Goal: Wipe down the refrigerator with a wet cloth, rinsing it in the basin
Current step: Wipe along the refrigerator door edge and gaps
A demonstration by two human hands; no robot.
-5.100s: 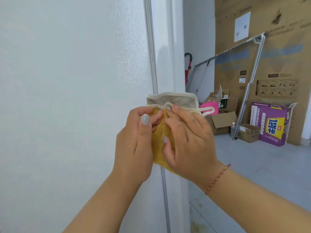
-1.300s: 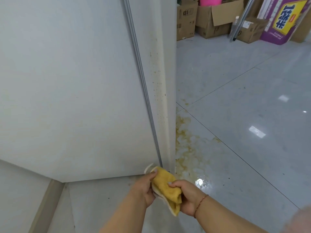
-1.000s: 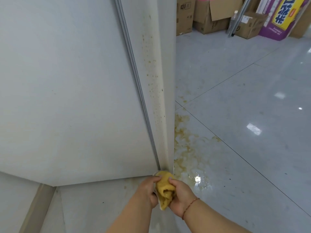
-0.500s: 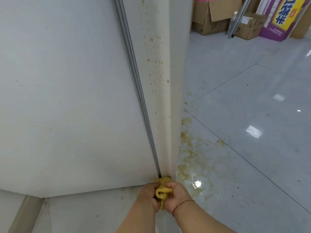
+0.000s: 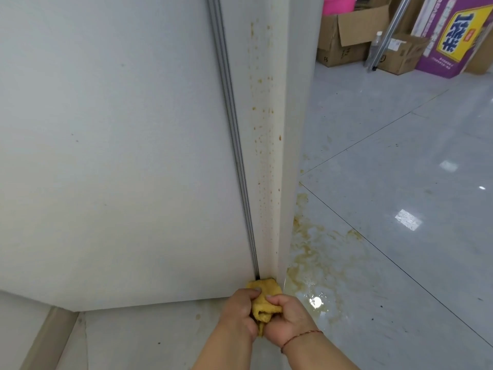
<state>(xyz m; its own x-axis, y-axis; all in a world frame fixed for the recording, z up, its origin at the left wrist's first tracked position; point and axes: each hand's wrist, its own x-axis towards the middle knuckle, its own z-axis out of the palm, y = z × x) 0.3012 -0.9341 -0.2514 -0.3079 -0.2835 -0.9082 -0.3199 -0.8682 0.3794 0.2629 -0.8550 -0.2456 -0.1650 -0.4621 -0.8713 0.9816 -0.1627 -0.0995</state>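
Note:
The white refrigerator (image 5: 120, 156) fills the left of the view, seen from above. Its right front edge strip (image 5: 266, 156) is speckled with brown-yellow drips beside a grey seam (image 5: 234, 142). A bunched yellow cloth (image 5: 265, 296) sits at the bottom corner of that strip. My left hand (image 5: 240, 313) and my right hand (image 5: 286, 320) both grip the cloth, fingers curled round it, pressed close together. No basin is in view.
A yellowish wet puddle (image 5: 320, 268) spreads over the glossy grey tile floor right of the refrigerator's base. Cardboard boxes (image 5: 346, 38), a purple box (image 5: 453, 41), a clear bottle (image 5: 374, 46) and a metal pole (image 5: 392, 28) stand at the far top right.
The view dropped from the upper door to the refrigerator's bottom corner. Both hands carried the cloth down and squeezed it from a loose fold into a tight bunch against the corner.

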